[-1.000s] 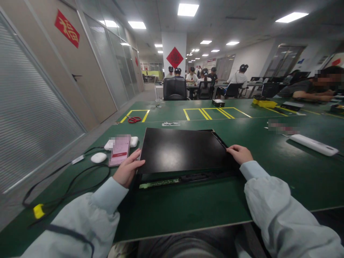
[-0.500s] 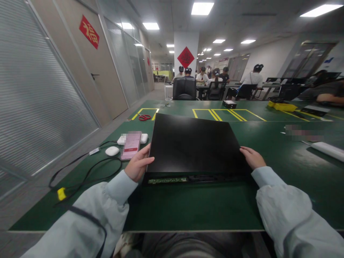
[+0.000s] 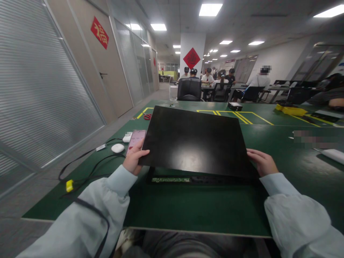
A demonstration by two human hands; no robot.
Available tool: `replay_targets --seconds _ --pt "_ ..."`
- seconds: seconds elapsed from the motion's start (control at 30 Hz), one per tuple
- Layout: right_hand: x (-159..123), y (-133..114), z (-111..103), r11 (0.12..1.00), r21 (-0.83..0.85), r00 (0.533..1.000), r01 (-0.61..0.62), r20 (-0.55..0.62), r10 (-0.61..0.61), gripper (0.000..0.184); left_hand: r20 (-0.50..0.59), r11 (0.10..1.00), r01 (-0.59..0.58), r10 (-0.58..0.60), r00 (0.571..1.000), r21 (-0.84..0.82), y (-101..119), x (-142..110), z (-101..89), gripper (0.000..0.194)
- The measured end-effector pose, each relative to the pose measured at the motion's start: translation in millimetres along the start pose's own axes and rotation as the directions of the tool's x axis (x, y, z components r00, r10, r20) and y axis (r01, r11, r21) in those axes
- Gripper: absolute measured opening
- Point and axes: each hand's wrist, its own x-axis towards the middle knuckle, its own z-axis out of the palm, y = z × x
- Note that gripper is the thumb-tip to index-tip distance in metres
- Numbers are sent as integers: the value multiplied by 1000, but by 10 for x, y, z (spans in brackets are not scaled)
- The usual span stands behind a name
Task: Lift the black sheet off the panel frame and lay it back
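A flat black screen panel (image 3: 193,143) is held up by its two side edges, tilted with its left end raised. My left hand (image 3: 134,157) grips the left edge, thumb on the front face. The right edge is in my right hand (image 3: 262,162), its fingers closed along the side. Below the panel lies a black frame (image 3: 223,180), mostly covered by it. Along the frame's near side a strip of green circuit board (image 3: 170,180) shows.
To the left on the green table (image 3: 201,208) are a phone (image 3: 135,138), a white rounded case (image 3: 117,148) and a black cable (image 3: 94,170). Red-handled scissors (image 3: 147,116) lie behind. A black box (image 3: 234,106) and a yellow item (image 3: 291,109) stand farther back. Several people sit beyond.
The panel has come up off the frame, mostly at its left end, and now overlaps the phone and scissors. Both hands still hold it. My view has shifted slightly left.
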Motion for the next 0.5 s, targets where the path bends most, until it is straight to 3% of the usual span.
replay_targets --seconds 0.13,0.33,0.5 --pt "-127 -151 20 966 252 997 -55 61 41 37 37 1000 19 -18 999 -2 28 16 -27 73" --pt "-218 -147 -120 970 239 993 36 -116 -8 14 173 999 32 -35 984 22 -53 -40 52 78" --pt "-139 -103 -93 962 268 998 -46 -16 53 18 154 998 53 -59 986 46 -83 -27 46 70"
